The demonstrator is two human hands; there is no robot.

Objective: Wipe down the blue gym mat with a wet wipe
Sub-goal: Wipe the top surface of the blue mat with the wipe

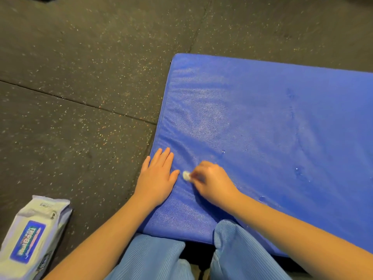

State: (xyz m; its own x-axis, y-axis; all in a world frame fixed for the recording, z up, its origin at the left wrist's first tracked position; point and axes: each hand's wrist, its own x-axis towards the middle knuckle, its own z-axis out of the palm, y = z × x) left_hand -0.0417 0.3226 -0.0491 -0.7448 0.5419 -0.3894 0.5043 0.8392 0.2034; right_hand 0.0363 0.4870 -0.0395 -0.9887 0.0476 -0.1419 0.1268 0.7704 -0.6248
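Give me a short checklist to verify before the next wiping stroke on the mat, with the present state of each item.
1. Wet wipe held by the right hand: ok, pinched grip.
2. Wipe spread wide: not ok, bunched into a small wad.
3. Left hand steadies the blue gym mat: ok, flat near its left edge.
4. Mat surface dry: not ok, droplets remain on the right.
5. Spare wipes near: ok, pack on the floor at left.

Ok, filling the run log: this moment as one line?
left hand flat on blue mat | right hand pinches wipe on it
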